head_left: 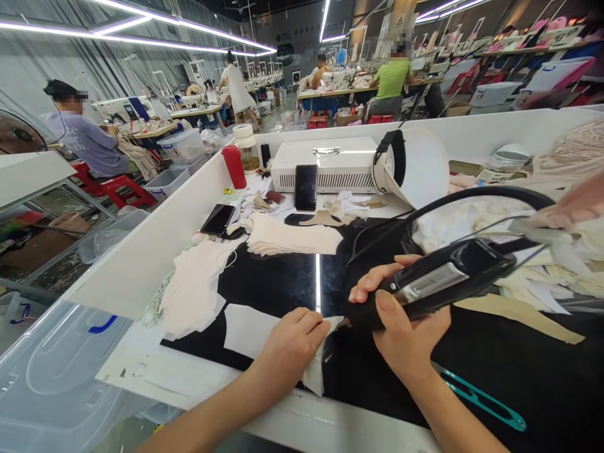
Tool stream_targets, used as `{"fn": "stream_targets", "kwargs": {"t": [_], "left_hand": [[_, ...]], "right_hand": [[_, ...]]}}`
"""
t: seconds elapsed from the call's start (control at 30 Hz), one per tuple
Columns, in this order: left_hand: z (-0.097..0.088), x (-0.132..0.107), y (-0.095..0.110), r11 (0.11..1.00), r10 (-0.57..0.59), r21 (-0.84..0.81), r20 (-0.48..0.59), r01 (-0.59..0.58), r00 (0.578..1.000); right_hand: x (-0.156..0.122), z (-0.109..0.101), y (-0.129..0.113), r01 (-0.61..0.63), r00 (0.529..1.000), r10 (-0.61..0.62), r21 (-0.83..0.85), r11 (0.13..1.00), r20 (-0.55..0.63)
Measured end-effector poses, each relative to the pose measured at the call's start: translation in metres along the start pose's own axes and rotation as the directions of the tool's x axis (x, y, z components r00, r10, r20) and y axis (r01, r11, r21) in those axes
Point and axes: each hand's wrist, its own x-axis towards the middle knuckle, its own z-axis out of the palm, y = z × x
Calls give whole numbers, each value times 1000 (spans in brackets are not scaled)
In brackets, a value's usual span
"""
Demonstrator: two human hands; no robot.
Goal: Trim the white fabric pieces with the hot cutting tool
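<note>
My right hand [401, 321] grips a black handheld tool [438, 277] with a silver plate and a thick black cable [472, 198] that loops away to the right. The tool's tip points down at a white fabric piece [316, 371] on the black work surface [509, 365]. My left hand [290, 343] lies on that fabric piece, fingers curled and pressing it down, close to the tool's tip.
Stacks of cream fabric pieces [283, 236] lie behind, with two phones [306, 187], a red bottle [234, 166] and a white box [325, 165]. Teal thread snips [481, 396] lie at my right forearm. Another person's hand [573, 204] reaches in at right. Clear plastic bins [51, 371] sit left.
</note>
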Motion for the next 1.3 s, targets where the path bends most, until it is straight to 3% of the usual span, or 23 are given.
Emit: {"fn": "stream_targets", "kwargs": {"t": [0.67,0.77,0.93,1.13,1.3], "left_hand": [[1,-1,-2,999,-21,-46,12,22,1000],[-1,-2,0,1000,-10,-27,-31,9,999],[-10,-11,13,993,-114,-10,-132,114,985],[-11,-19,21,975,-220,-13,-79,220,972],[-9,-20,17,977,-211,-3,-25,211,977]], "right_hand": [[4,-7,1,23,998,-26,-48,999,-65],[4,-4,0,23,998,-27,-55,998,-64],[0,-5,-5,33,998,-36,-56,998,-53],[-15,-6,-16,32,995,-43,-124,992,-90],[-26,-6,-24,43,994,-55,-130,991,-94]]}}
